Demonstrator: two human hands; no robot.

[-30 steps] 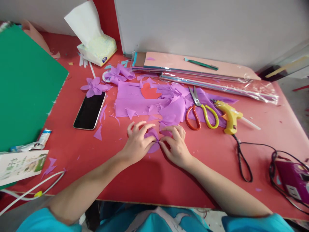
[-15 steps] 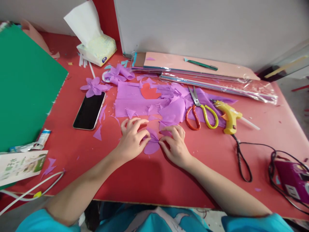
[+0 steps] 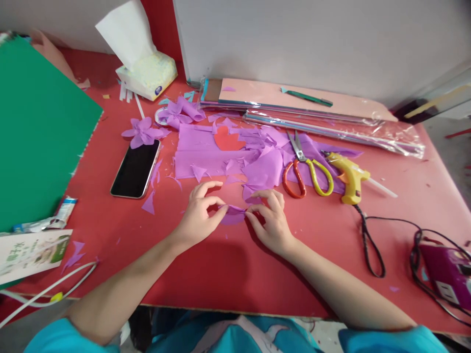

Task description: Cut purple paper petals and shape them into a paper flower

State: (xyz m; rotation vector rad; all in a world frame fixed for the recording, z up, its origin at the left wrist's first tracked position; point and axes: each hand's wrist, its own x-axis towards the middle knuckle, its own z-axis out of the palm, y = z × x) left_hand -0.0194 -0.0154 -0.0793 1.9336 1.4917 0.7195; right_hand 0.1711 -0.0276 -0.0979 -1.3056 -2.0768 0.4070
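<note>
On the far left, a big green sheet point(image 3: 40, 137) is lying on the red table point(image 3: 206, 284). Next, a black-screened phone point(image 3: 135, 171) is resting with a purple paper flower point(image 3: 143, 132) lying over its far end.

Then comes the left hand point(image 3: 201, 213). It is reaching in from the near left, with its palm side turning right. Its thumb and pointer finger are pinching the left end of a purple paper petal point(image 3: 232, 218). The other fingers are bending loosely above.

The petal is sitting right between the two hands, so it is lying to the right of the left hand and to the left of the right hand point(image 3: 271, 221). Its long way is running left to right, from one pinch to the other. Neither hand is nearer, since both are touching it. A darker strip is going along its far side, and a lighter part is showing on its near side; I can't tell if that is one layer or two.

The right hand is coming in from the near right. Its thumb and pointer finger are pinching the right end tightly, and its other fingers are curling.

Farther right, scissors point(image 3: 300, 157) and a yellow glue gun point(image 3: 351, 179) are lying near each other.
</note>
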